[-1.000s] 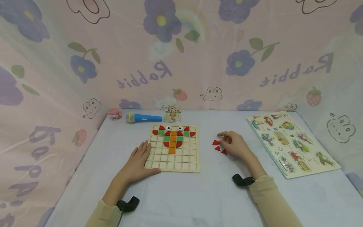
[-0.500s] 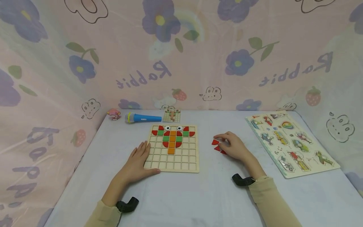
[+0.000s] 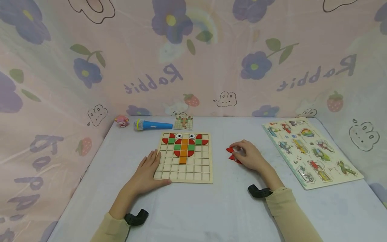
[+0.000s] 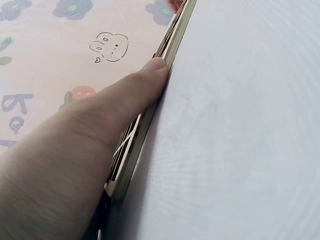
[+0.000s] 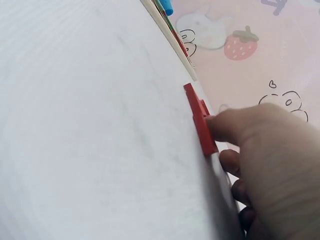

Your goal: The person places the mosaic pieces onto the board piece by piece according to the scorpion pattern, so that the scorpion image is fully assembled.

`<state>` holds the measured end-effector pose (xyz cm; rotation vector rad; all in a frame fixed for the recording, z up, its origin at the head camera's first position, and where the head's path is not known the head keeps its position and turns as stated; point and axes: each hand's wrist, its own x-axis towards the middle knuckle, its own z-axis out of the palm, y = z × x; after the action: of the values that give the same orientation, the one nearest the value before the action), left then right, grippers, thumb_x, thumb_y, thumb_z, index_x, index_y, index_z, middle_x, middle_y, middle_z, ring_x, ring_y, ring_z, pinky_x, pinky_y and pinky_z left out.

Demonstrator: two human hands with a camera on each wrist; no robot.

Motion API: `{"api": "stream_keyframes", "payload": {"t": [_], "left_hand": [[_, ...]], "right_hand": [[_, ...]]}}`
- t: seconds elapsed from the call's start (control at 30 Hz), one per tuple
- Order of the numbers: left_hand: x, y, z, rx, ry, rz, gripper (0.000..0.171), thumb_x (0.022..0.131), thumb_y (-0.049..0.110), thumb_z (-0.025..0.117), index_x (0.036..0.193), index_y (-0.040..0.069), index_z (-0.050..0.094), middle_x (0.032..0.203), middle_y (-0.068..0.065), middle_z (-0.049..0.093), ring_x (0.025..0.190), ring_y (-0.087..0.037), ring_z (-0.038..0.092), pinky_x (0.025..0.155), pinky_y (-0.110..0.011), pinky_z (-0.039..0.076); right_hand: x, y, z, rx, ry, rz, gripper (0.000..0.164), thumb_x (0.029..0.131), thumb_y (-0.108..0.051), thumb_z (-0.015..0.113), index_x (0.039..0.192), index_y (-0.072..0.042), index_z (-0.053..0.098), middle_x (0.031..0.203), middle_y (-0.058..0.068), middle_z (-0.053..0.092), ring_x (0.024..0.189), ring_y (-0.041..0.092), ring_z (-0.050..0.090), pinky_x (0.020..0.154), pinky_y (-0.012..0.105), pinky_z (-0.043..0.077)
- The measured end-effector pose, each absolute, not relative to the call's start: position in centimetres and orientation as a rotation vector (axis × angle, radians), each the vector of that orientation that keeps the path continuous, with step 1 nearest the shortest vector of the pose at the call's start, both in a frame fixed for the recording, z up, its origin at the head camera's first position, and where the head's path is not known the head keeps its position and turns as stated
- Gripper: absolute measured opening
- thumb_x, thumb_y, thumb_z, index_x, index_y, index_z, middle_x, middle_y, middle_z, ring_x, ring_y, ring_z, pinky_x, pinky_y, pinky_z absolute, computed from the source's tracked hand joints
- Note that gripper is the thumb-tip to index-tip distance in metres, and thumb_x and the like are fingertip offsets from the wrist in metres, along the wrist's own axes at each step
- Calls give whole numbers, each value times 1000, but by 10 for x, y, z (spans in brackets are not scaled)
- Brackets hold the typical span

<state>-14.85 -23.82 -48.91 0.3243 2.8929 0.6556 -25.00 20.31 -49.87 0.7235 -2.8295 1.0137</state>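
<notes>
My left hand point(image 3: 143, 176) lies flat with fingers outstretched against the left edge of a wooden grid board point(image 3: 199, 171); its thumb point(image 4: 145, 77) rests along the near edge. Red, green and orange tiles and two eye tiles form a figure in the board's upper part. To the board's right, my right hand point(image 3: 248, 155) pinches a red quarter-circle tile point(image 3: 229, 149) between thumb and index finger, and the tile looks tilted. Two red triangle tiles point(image 3: 231, 157) lie just below it, partly under the thumb. In the right wrist view, the thumb point(image 5: 227, 125) touches the red tiles.
A small pattern card point(image 3: 183, 122) stands behind the board, with a blue toy microphone point(image 3: 155, 125) and a pink figurine point(image 3: 122, 121) to its left. A large picture puzzle board point(image 3: 311, 153) lies at the right. A printed cloth hangs behind the table.
My right hand's index finger and thumb have closed in on the red quarter-circle tile, which has tipped up slightly. My left hand has stayed on the board.
</notes>
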Motion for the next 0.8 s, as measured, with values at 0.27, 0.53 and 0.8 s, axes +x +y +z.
{"api": "stream_keyframes", "payload": {"t": [0.27,0.53,0.8], "left_hand": [[-149,-238,-490,328,2890,669,129,81,77,74,168,-1,18,177,-20,10,165,-38,6,131,-61,8],[-150,-236,-488,327,2892,665,129,82,78,73,168,-1,18,177,-20,10,165,-38,5,131,-60,7],[-149,-237,-487,314,2884,668,129,81,77,74,168,-1,18,177,-21,11,165,-39,6,131,-62,8]], "right_hand": [[-250,203,-500,618,-2812,1073,29,98,-14,77,124,-3,72,98,6,65,86,21,56,77,38,47],[-250,203,-490,545,-2818,1125,27,99,-18,76,123,-6,73,96,4,65,82,18,55,73,31,47],[-230,161,-443,518,-2814,1179,29,98,-18,78,124,-8,73,94,4,63,82,20,54,64,28,44]]}}
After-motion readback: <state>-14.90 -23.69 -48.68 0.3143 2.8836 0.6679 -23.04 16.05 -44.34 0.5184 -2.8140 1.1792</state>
